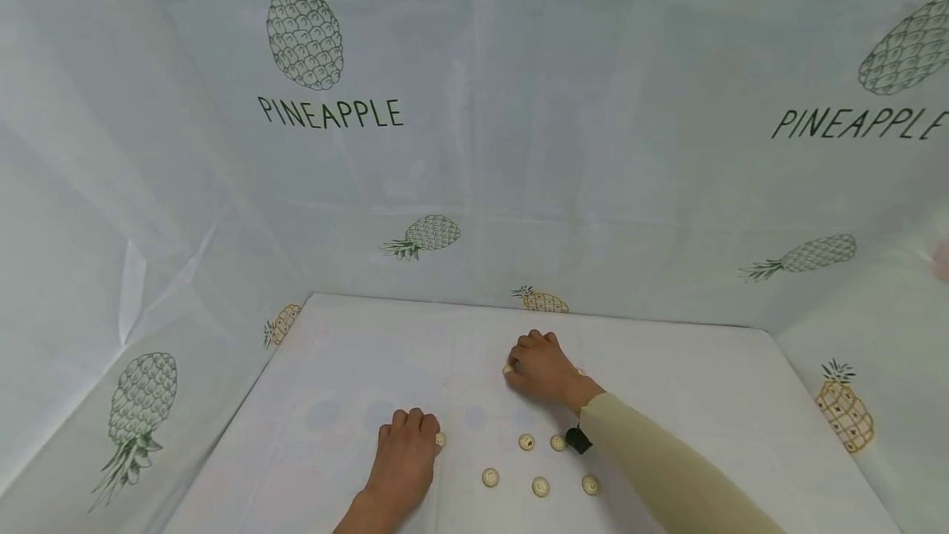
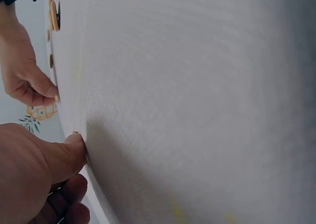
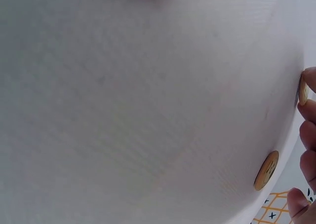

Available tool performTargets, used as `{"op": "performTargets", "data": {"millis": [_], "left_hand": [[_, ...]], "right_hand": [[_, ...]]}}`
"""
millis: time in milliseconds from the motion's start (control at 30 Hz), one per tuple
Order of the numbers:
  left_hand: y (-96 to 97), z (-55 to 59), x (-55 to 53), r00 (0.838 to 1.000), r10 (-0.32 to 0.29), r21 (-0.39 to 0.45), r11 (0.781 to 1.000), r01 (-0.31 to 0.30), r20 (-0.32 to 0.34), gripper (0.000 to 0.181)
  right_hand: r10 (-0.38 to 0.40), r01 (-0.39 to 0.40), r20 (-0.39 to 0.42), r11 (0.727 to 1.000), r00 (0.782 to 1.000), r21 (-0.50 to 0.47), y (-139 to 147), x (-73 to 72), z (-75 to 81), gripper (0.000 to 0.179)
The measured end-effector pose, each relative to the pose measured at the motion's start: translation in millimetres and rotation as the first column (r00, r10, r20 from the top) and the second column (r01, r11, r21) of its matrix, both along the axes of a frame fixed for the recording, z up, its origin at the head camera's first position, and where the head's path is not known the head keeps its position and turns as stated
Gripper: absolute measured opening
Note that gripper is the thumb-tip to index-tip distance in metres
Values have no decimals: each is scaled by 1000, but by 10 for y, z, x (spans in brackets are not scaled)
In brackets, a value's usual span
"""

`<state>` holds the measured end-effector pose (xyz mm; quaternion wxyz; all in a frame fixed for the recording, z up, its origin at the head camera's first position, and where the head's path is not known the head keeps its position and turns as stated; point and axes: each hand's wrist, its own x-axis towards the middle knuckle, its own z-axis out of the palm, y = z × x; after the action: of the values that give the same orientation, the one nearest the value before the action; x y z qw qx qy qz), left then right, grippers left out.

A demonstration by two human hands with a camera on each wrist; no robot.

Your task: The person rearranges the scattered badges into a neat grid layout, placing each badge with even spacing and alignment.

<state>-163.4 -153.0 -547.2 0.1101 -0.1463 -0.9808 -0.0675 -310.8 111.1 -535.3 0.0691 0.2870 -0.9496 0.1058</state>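
- Perhaps the chief risk is a slip: the right hand [image 1: 544, 369] pinches the right disc [image 3: 303, 91] by its rim at the cloth [image 1: 704, 386], and so thin a piece could twist or flick away if the squeeze came off-centre.
- The left hand [image 1: 404, 456] seems to pinch the left disc [image 1: 441, 439] near the thumb's tip; the fingers cover much of it, so a weak hold would be hard to spot.
- Five loose discs [image 1: 540, 486] lie on the cloth, nearer the body than the right hand; a low sweep of the sleeve [image 1: 660, 460] could scatter them.
- A black piece [image 1: 578, 440] by the cuff, just beside one of these, might nudge it if that arm were drawn back.
- The half-hidden disc [image 1: 581, 371], behind the right wrist, could be knocked by a sideways move.
- As for pose, the right hand reaches forward and across from the lower right, knuckles up, fingers bent down.
- The left hand comes in from the bottom edge, knuckles up too, fingers curled.
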Motion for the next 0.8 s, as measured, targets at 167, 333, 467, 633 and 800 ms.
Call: {"op": "performTargets", "data": {"millis": [167, 333, 467, 633, 800], "left_hand": [[-5, 11, 3, 1000, 1, 6, 1000, -1, 9, 25], [-2, 18, 1, 999, -2, 9, 1000, 2, 36, 24], [8, 9, 2, 999, -4, 15, 1000, 3, 42, 24], [8, -3, 4, 999, 5, 23, 1000, -6, 39, 24], [2, -3, 4, 999, 19, 9, 1000, -19, 40, 25]], "right_hand": [[5, -5, -14, 1000, 1000, 10, 2, 13, 6, 16], [-6, 6, -80, 1000, 997, 4, 109, 47, 74, 17], [-52, 45, -150, 998, 987, -50, 308, 71, 149, 16], [-122, 100, -239, 990, 963, -103, 615, 164, 220, 14], [-176, 138, -256, 977, 950, -162, 884, 389, 232, 15]]}}
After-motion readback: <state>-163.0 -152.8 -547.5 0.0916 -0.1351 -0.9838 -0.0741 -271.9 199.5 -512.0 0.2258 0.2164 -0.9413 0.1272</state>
